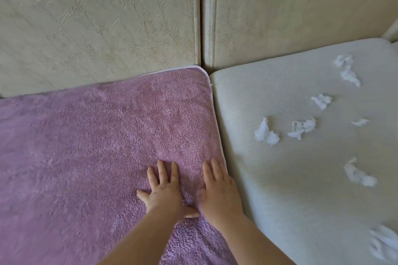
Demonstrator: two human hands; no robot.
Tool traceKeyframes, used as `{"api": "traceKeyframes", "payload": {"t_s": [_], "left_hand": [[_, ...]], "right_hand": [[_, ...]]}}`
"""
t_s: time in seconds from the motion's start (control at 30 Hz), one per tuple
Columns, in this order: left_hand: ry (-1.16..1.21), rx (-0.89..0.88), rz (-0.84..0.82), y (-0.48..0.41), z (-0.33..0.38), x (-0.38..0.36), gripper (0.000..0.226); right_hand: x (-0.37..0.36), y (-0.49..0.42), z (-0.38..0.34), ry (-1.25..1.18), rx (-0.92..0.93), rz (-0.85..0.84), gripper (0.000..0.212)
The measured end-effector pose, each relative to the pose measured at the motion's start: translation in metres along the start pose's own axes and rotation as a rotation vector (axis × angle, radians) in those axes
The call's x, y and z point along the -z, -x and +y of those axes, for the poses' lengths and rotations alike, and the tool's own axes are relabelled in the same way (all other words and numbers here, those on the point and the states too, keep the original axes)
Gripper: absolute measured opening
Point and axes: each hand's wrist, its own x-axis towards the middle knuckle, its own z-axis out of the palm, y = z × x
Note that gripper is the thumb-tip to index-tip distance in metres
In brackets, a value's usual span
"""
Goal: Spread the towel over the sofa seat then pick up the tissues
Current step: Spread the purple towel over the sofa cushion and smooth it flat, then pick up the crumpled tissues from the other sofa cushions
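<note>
A fluffy purple towel (90, 146) lies flat over the left sofa seat, its far right corner reaching the backrest. My left hand (164, 189) and my right hand (218, 191) rest palm down on it side by side near its right edge, fingers apart, holding nothing. Several crumpled white tissues lie scattered on the bare cream seat cushion (269, 97) to the right: one pair (266, 132), another (301, 128), one (358, 175) nearer me and one (347, 70) by the backrest.
Cream patterned backrest cushions (97, 23) stand behind both seats, with a seam between them. A narrow gap runs between the towel-covered seat and the right cushion. More tissue (384, 245) lies at the lower right corner.
</note>
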Motion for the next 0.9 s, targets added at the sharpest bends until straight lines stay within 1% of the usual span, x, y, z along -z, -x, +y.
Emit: {"api": "traceKeyframes", "payload": {"t_s": [0.07,0.13,0.2,0.27,0.33,0.4,0.47,0.53,0.57,0.63,0.7,0.73,0.77,0.83,0.87,0.9], "left_hand": [[-0.002,-0.020,0.040,0.003,-0.002,-0.002,0.143],[0.003,-0.029,0.070,0.007,-0.005,-0.002,0.142],[0.013,-0.028,0.113,0.013,-0.008,-0.004,0.139],[-0.007,-0.046,0.179,0.024,-0.001,-0.010,0.128],[-0.001,-0.097,0.260,0.037,0.009,-0.017,0.105],[-0.063,-0.212,0.294,0.053,0.029,-0.031,0.074],[-0.161,-0.429,0.389,0.068,0.058,-0.045,0.057],[-0.128,-0.601,0.368,0.091,0.099,-0.057,0.043],[-0.076,-0.646,0.319,0.106,0.122,-0.063,0.037],[0.013,-0.698,0.317,0.127,0.173,-0.082,0.035],[0.117,-0.739,0.375,0.146,0.222,-0.097,0.037],[0.175,-0.767,0.362,0.156,0.247,-0.104,0.041],[0.185,-0.792,0.373,0.164,0.269,-0.110,0.050],[0.087,-0.807,0.397,0.174,0.311,-0.125,0.071],[0.036,-0.786,0.411,0.176,0.326,-0.129,0.076],[0.014,-0.762,0.417,0.178,0.336,-0.131,0.072]], "right_hand": [[-0.003,0.020,0.008,-0.026,-0.024,-0.030,0.063],[-0.008,0.042,0.019,-0.090,-0.075,-0.143,0.064],[-0.010,0.064,0.030,-0.137,-0.097,-0.112,0.058],[-0.008,0.086,0.046,-0.232,-0.122,-0.075,0.051],[-0.004,0.101,0.064,-0.275,-0.137,-0.057,0.044],[0.006,0.111,0.082,-0.317,-0.162,-0.004,0.039],[0.019,0.119,0.101,-0.354,-0.162,0.077,0.037],[0.034,0.127,0.124,-0.392,-0.150,0.164,0.036],[0.043,0.131,0.137,-0.412,-0.150,0.206,0.034],[0.062,0.143,0.172,-0.425,-0.148,0.281,0.031],[0.079,0.157,0.210,-0.407,-0.162,0.356,0.028],[0.088,0.165,0.233,-0.394,-0.179,0.384,0.027],[0.097,0.174,0.253,-0.384,-0.200,0.400,0.026],[0.113,0.191,0.299,-0.364,-0.249,0.391,0.024],[0.119,0.198,0.319,-0.349,-0.269,0.380,0.025],[0.124,0.203,0.336,-0.334,-0.280,0.361,0.026]]}}
